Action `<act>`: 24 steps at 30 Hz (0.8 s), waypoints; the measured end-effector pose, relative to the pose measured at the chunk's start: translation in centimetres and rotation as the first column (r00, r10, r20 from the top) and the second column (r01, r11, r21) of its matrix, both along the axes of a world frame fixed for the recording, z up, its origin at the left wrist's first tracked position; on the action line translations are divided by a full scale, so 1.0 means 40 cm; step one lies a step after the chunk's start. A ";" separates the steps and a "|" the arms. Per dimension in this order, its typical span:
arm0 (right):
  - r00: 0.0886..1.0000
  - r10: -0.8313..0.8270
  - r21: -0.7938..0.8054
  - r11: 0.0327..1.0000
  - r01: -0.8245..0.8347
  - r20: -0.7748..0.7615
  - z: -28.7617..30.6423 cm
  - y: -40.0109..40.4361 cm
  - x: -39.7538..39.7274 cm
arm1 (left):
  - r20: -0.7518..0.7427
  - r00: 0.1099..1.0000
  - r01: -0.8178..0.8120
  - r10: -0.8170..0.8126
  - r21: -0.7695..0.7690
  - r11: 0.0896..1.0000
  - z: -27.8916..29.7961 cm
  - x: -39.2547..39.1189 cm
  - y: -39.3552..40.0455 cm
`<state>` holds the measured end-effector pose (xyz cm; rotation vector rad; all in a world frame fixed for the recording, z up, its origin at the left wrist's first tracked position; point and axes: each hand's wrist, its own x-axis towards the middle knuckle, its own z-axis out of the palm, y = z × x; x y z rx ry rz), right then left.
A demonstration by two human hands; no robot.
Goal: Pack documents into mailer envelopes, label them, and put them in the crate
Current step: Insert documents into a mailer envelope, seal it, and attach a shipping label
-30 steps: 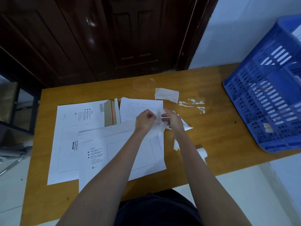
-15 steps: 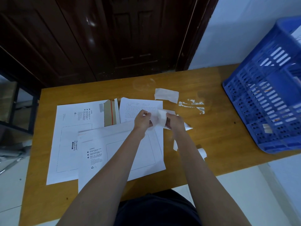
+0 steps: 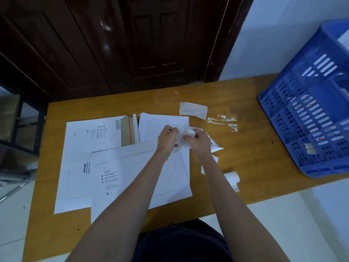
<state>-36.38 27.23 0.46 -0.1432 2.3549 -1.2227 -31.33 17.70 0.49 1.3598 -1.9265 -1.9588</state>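
Two white mailer envelopes lie on the wooden table. The near envelope overlaps the left envelope, whose flap with a red strip is open. A printed document lies behind them. Above the near envelope's far right corner, my left hand and my right hand both pinch a small crumpled white label sheet between them. The blue crate stands tilted at the table's right end.
A loose white backing paper and torn sticker scraps lie behind my hands. More white paper scraps lie by my right forearm near the front edge. A dark wooden door stands behind the table.
My hands have stayed over the envelope's corner, working the small white sheet between them; it has crumpled and shifted slightly. Nothing else on the table moved.
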 end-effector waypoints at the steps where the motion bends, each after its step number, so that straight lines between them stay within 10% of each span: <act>1: 1.000 0.004 -0.010 1.000 -0.004 -0.021 0.001 -0.002 0.001 | -0.006 1.000 0.002 -0.002 0.012 1.000 0.002 0.000 0.001; 18: 0.898 -0.118 -0.118 0.976 0.184 0.424 0.034 0.008 -0.034 | 0.028 1.000 0.013 -0.008 -0.195 0.981 -0.022 -0.001 -0.009; 24: 0.998 -0.031 0.111 0.994 0.024 0.060 0.008 -0.002 -0.032 | -0.001 1.000 0.002 -0.002 -0.171 0.985 -0.019 -0.004 -0.004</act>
